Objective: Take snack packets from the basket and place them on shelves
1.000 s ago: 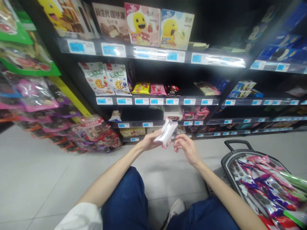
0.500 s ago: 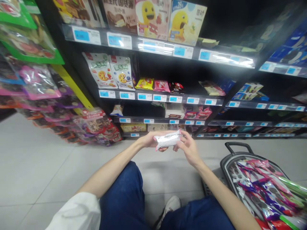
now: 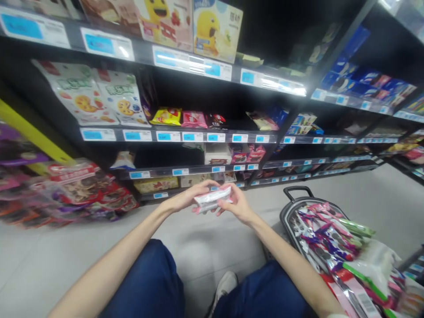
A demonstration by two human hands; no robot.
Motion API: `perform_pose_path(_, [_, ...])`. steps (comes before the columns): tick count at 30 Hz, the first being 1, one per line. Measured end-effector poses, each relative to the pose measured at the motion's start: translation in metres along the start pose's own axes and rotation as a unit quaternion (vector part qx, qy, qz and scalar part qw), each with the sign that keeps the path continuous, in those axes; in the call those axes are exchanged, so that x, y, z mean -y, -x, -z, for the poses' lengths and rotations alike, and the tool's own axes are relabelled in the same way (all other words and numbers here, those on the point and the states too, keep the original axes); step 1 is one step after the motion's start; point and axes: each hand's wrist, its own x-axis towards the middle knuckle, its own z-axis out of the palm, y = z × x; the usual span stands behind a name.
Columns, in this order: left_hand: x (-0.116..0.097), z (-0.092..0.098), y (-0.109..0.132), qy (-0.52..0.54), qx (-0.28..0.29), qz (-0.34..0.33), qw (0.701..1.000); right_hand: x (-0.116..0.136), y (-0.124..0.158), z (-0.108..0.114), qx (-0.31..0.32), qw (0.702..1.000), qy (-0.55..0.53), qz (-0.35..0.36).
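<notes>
Between my two hands, above the floor and in front of the low shelves, is a small white and pink snack packet (image 3: 213, 200). My left hand (image 3: 198, 194) is closed on its left end, with some fingers hidden behind it. At the right end my right hand (image 3: 236, 204) grips the packet, thumb across the front. The print on the wrapper is too blurred to read. Beyond the hands, a white box (image 3: 217, 154) and pink and purple packets (image 3: 247, 153) sit on a lower shelf.
A shopping basket (image 3: 287, 216) with a raised handle (image 3: 298, 191), heaped with snack packets, stands on the floor at my right. Hanging snack bags (image 3: 82, 187) are at the left. Above are a yellow packet (image 3: 167, 116), a pink packet (image 3: 194, 119) and white pouches (image 3: 121, 99).
My view has swung to the right, so shelves and basket appear farther left. Both hands still hold the packet, now tilted with more of its printed side showing.
</notes>
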Motion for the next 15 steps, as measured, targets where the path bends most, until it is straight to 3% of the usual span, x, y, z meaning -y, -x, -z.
perform_pose_path(4, [-0.001, 0.001, 0.000, -0.100, -0.123, -0.017, 0.987, 0.001, -0.014, 0.030, -0.106, 0.994, -0.013, 0.021])
perform_pose_path(6, [-0.004, 0.000, 0.003, -0.222, -0.139, -0.011, 0.965, 0.004, -0.025, 0.058, -0.192, 0.980, -0.017, 0.050])
perform_pose_path(8, [-0.008, -0.003, 0.007, -0.328, -0.108, 0.009, 0.938, 0.007, -0.037, 0.092, -0.287, 0.955, -0.015, 0.079])
perform_pose_path(11, [-0.010, -0.008, 0.010, -0.386, -0.016, 0.033, 0.922, 0.017, -0.057, 0.148, -0.438, 0.892, 0.001, 0.108])
perform_pose_path(15, [-0.008, -0.010, 0.009, -0.397, 0.031, 0.035, 0.917, 0.035, -0.082, 0.205, -0.532, 0.837, 0.021, 0.126])
